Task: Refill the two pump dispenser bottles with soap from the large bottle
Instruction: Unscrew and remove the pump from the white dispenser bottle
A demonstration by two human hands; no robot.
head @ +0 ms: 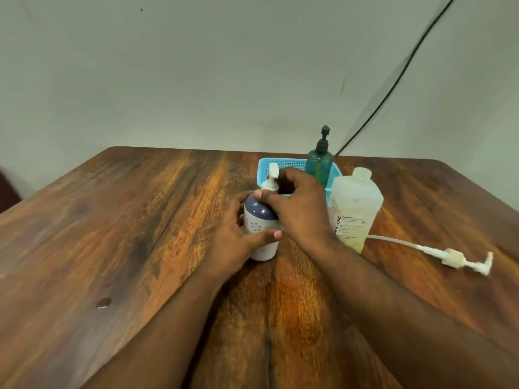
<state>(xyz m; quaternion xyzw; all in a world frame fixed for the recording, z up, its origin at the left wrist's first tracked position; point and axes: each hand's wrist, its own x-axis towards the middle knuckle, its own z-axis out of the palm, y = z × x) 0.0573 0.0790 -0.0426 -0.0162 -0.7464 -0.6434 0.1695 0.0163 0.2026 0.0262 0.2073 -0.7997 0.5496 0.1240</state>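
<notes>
On the glossy, streaked wooden counter (140, 234) stands a round white bottle with dark blue shoulder (259, 220). The left hand (238, 237) wraps its body, the grip closed around it. The right hand (300, 203) arches over its white pump (273, 175), fingers pinching the collar. Just right stands the cloudy square large bottle (355, 209), uncapped, beside a loose pump (449, 256). A green pump bottle (320, 161) sits in the blue mesh basket (280, 164).

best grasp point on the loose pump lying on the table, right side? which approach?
Take the loose pump by its thick collar, just behind the nozzle head, coming from above with fingers across its length. It lies flat on the table, so the sides are open; the thin dip tube trailing toward the large bottle would probably flex.
</notes>
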